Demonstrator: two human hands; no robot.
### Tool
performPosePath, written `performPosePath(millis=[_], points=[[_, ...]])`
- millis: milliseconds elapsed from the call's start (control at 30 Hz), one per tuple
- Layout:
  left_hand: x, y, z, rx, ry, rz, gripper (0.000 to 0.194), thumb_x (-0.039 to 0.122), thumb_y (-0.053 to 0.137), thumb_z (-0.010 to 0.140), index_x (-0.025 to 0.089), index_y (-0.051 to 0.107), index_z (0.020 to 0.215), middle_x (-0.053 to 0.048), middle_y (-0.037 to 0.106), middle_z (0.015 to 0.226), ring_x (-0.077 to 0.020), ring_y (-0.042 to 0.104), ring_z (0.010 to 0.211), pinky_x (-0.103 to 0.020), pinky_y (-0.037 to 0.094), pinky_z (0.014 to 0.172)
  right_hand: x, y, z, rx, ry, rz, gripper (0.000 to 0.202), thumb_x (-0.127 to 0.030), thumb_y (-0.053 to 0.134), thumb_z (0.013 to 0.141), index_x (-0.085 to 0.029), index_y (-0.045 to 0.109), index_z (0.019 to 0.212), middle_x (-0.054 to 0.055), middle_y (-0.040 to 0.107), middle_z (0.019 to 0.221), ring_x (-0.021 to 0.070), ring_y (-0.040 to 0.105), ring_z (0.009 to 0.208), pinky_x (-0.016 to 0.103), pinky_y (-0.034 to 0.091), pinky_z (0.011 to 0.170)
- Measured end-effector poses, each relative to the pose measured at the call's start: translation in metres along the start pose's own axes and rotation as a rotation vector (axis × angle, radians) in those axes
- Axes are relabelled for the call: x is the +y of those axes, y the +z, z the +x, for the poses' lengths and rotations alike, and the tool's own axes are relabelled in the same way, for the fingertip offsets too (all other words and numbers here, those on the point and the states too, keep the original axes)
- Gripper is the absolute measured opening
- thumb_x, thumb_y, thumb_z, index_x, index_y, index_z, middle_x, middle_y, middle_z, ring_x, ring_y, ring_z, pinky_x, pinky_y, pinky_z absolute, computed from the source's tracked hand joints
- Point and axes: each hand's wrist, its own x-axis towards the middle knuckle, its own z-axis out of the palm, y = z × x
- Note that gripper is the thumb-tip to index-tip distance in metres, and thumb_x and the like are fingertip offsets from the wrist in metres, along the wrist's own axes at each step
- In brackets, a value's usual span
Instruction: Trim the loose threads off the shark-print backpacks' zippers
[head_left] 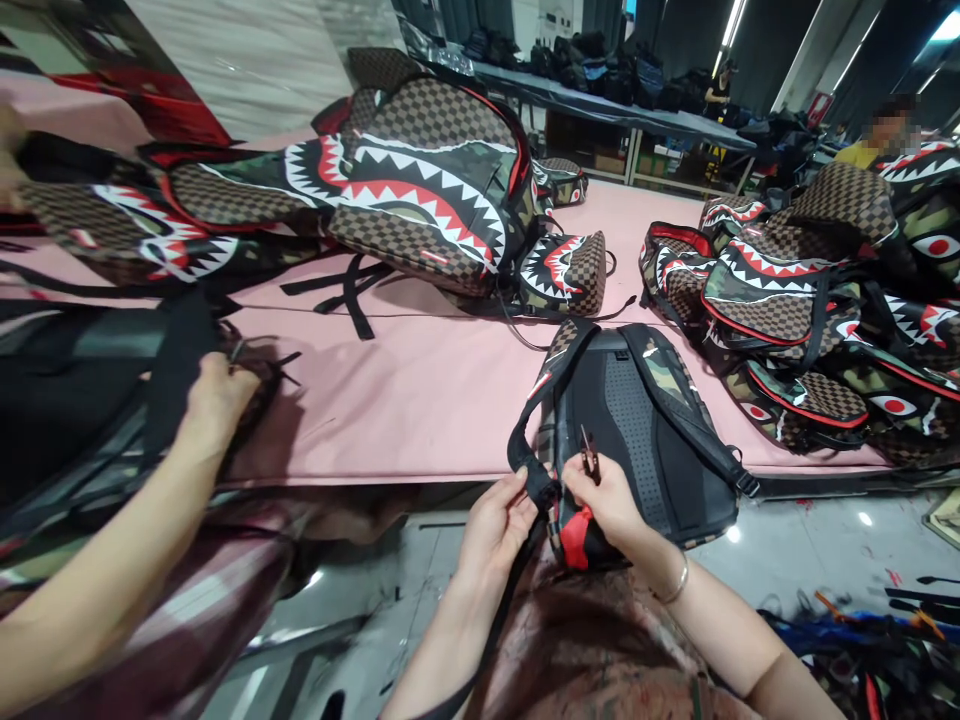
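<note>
A backpack (637,430) lies back-panel up at the edge of the pink table, its black shoulder straps showing. My left hand (499,525) pinches the black strap (538,478) at the bag's lower left side. Close beside it, my right hand (604,490) is closed around small snips (590,455), whose tips point up over the back panel. Red material (576,540) shows just below my right hand.
Checkered shark-mouth backpacks (427,190) lie across the pink table (360,400), with more bags (795,300) piled at the right. A co-worker's hand (217,400) is over a black bag at the left. Dark scraps (870,650) lie at the lower right.
</note>
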Motion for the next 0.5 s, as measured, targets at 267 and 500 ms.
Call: performPosePath(millis=[267,500], points=[[0.001,0.000,0.007,0.026,-0.184,-0.066,0.020,0.002,0.037,0.086,0.005,0.057,0.088,-0.009,0.068,0.064,-0.0137,0.066,0.054,-0.020,0.056,0.055,0.010,-0.033,-0.022,0.108,-0.328,-0.662,0.018,-0.025,0.047,0.086,-0.017,0.055,0.100,0.006,0.059,0.087,0.0173,0.054,0.078,0.030,0.042,0.075],[0.002,-0.003,0.008,0.029,-0.252,-0.121,0.020,0.004,0.035,0.088,0.004,0.055,0.093,-0.008,0.067,0.064,-0.0134,0.066,0.054,-0.017,0.055,0.052,0.024,-0.020,-0.024,0.056,-0.499,-0.746,0.016,-0.022,0.048,0.086,-0.017,0.059,0.096,0.007,0.061,0.089,0.0182,0.057,0.082,0.030,0.045,0.074]])
